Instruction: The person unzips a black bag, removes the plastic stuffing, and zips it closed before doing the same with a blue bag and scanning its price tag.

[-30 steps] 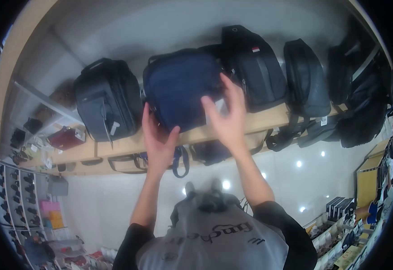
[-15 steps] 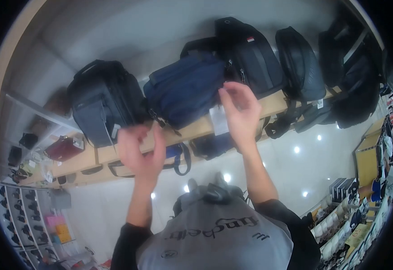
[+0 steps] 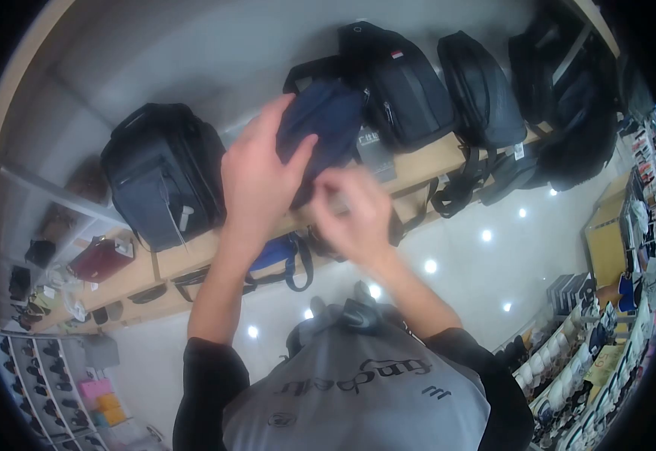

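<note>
A navy blue fabric bag (image 3: 320, 124) stands tilted up on the wooden shelf. My left hand (image 3: 260, 165) grips its left side, fingers behind the edge and thumb across the front. My right hand (image 3: 354, 214) is at the bag's lower front, its curled fingers blurred by motion close to the bottom edge. Just right of the bag, a grey card with pale lettering (image 3: 375, 154) shows at the shelf front. A black backpack (image 3: 399, 86) stands behind and to the right, and a black and grey backpack (image 3: 164, 177) sits to the left.
Further right along the shelf (image 3: 426, 161) stands a slim black bag (image 3: 480, 90). A dark red handbag (image 3: 102, 258) is at the lower left. Below the shelf hangs a blue bag with a strap (image 3: 275, 253). Racks of shoes (image 3: 39, 383) line the left side.
My left hand has moved up and right onto the navy bag, which is now turned and more upright. My right hand has moved down and left. The grey card has come into view.
</note>
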A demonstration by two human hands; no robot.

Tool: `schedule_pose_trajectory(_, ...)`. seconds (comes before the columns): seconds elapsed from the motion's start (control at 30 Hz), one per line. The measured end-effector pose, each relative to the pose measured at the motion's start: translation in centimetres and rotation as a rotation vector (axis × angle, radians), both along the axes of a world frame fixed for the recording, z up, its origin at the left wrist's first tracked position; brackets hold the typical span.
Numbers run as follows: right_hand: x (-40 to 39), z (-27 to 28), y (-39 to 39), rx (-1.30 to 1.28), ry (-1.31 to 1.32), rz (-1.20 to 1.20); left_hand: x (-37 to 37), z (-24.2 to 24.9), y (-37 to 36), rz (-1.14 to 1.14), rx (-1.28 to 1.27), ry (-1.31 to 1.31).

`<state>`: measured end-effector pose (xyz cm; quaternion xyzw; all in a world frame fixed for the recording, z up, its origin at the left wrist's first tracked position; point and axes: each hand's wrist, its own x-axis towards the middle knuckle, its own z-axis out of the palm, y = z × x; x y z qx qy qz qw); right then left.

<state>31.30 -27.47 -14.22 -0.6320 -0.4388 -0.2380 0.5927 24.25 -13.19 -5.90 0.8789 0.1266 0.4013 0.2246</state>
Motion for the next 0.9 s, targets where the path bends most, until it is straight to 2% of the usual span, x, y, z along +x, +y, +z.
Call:
schedule_pose_trajectory(0.07,-2.3,0.0,0.2,-0.049,-0.085,0.065,0.2,-0.7,0.2,0.04,0.106,-0.029)
schedule_pose_trajectory(0.13,-4.0,0.0,0.1,-0.101,-0.124,0.132,0.2,-0.5,0.3,0.032,0.042,0.023)
schedule_pose_trajectory(0.27,-2.4,-1.0,-0.3,-0.08,0.09,0.267,-0.5,0.5,0.7,-0.094,-0.027,0.023)
schedule_pose_trajectory(0.4,-0.4,0.2,-1.7,-0.115,0.092,0.289,-1.0,0.6,1.5,-0.127,-0.038,0.061)
schedule_pose_trajectory(0.5,1.5,0.5,-2.4,-0.091,-0.038,0.117,-1.6,1.2,1.6,-0.127,0.053,0.095)
schedule_pose_trajectory(0.53,2.5,-0.1,-2.7,-0.165,-0.058,0.063,-1.8,1.5,1.5,-0.117,0.082,0.121)
schedule_pose_trajectory(0.7,3.6,-1.1,-3.2,-0.29,-0.111,0.052,-2.3,1.3,1.2,-0.021,0.144,0.26)
schedule_pose_trajectory(0.8,3.4,-2.5,-3.5,-0.318,-0.098,0.055,-2.3,0.0,0.5,-0.018,0.105,0.262)
schedule_pose_trajectory(0.9,3.5,-2.1,-4.1,-0.365,-0.224,0.044,-2.2,-0.2,0.5,-0.064,0.12,0.203)
